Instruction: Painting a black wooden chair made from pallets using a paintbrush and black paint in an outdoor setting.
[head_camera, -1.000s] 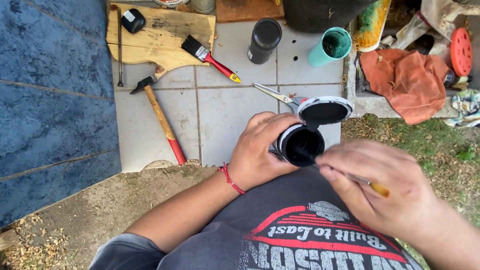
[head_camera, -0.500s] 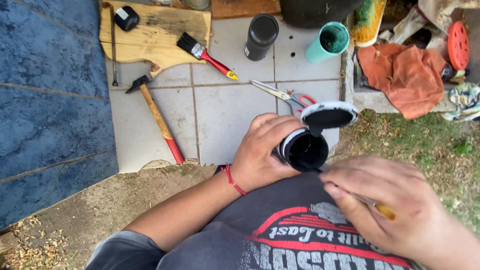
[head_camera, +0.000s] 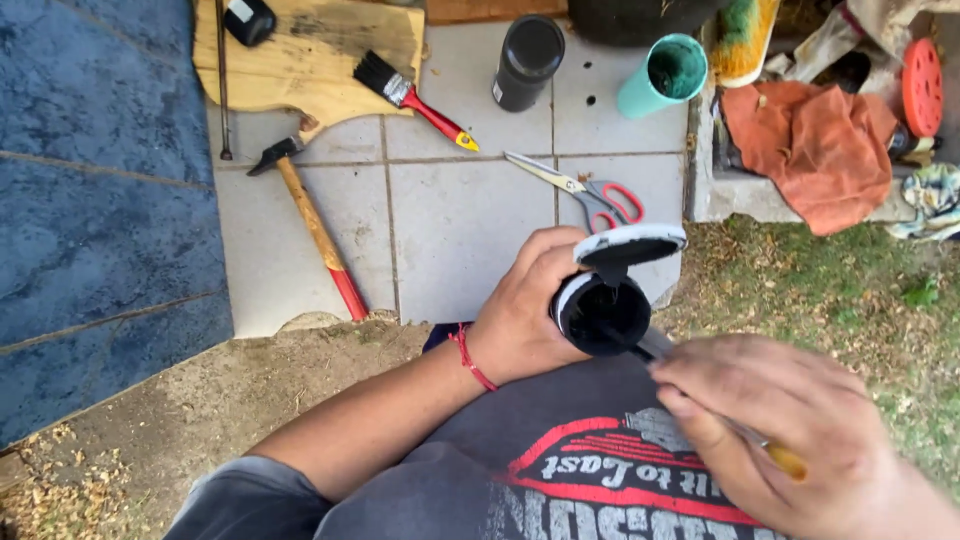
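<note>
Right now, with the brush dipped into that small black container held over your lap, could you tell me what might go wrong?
1. The left hand holds the black container tilted, mouth toward the body, right above the grey shirt; its contents could spill or drip onto it.
2. The flip lid hangs open above the mouth and may smear the fingers.
3. The right hand grips the brush low on its handle, so the tip could slip out and flick.

The left hand (head_camera: 525, 310) grips a black paint jar (head_camera: 602, 312) with flipped-open lid; the right hand (head_camera: 780, 430) dips a yellow-handled brush (head_camera: 700, 395) inside.
</note>
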